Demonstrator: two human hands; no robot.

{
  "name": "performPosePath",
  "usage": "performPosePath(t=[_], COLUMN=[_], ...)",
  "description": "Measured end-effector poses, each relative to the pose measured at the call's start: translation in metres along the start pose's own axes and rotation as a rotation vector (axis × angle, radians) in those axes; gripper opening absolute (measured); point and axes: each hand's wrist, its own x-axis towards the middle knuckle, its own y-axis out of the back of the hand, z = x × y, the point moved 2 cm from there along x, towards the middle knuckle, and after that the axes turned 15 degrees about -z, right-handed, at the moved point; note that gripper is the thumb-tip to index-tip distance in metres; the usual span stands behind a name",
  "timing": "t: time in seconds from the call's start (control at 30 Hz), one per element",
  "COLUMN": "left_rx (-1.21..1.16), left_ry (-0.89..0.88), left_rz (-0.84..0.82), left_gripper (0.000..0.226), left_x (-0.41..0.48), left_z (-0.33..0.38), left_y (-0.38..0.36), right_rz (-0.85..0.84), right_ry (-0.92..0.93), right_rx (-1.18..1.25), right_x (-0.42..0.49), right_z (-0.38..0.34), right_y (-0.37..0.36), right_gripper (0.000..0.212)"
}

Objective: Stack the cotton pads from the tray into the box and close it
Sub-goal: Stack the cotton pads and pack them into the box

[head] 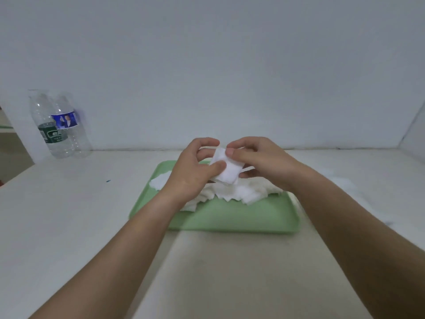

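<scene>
I see both hands meeting above the far half of the tray (230, 221), and between them they hold a small stack of cotton pads (226, 170), white and square, tilted with one corner pointing down. My left hand (195, 168) pinches the stack's left edge, thumb pressed on the near face and fingers curled round the back. My right hand (259, 162) grips the upper right corner, its thumb tip lying flat on the top pad and the fingers curled underneath. The stack is lifted off the tray, just above the pile of cotton pads (243, 195) that lies loose and jumbled across the tray's middle, corners sticking out toward me. A few more pads (161, 180) lie at the pile's left end, near the tray's far left corner. The tray is pale green and rests flat on a white table (69, 226), its long side facing me. Right of the tray, on the table, there are faint white shapes (342, 181) that I cannot identify through the blur. At the far left, against the grey wall (207, 65), two clear plastic bottles stand touching each other: one with a green label (51, 133) in front, one with a blue label (67, 122) just behind.
</scene>
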Motion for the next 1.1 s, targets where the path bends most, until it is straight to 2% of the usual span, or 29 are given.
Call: performPosePath(t=[0.1,0.23,0.4,0.5,0.63,0.73,0.8,0.9,1.0,1.1], left_rx=[0.058,0.062,0.044,0.071,0.058,0.313,0.513,0.721,0.798,0.791], left_ry=[-0.023,-0.051,-0.082,-0.098,-0.076,-0.033,0.034,0.146,0.225,0.265], left_rz=[-0.032,-0.071,-0.127,-0.161,-0.122,-0.111,-0.227,-0.422,-0.494,-0.505], left_gripper=[0.048,0.055,0.057,0.054,0.03,0.025,0.037,0.073,0.095,0.106], left_x=[-0.004,-0.005,0.005,0.015,0.036,0.053,0.062,0.07,0.079,0.084], left_z=[0.014,0.033,0.051,0.056,0.052,0.039,0.029,0.014,0.001,-0.009], left_y=[-0.023,-0.063,-0.114,-0.143,-0.177,-0.188,-0.195,-0.206,-0.212,-0.211], right_rz=[-0.013,0.024,-0.046,-0.067,0.051,0.18,0.247,0.215,0.115,0.043], right_ry=[-0.013,-0.04,-0.109,-0.115,-0.107,-0.135,-0.161,-0.233,-0.304,-0.337], right_rx=[-0.12,-0.28,-0.274,-0.302,-0.31,-0.346,-0.46,-0.634,-0.737,-0.811], right_x=[-0.026,-0.069,-0.118,-0.139,-0.164,-0.173,-0.175,-0.172,-0.164,-0.156], right_z=[-0.007,-0.013,-0.012,-0.007,0.006,0.016,0.025,0.04,0.055,0.065], right_y=[0.015,0.044,0.085,0.108,0.145,0.173,0.187,0.198,0.197,0.192], right_gripper=[0.021,0.024,0.03,0.024,0.014,0.016,0.02,0.022,0.022,0.022])
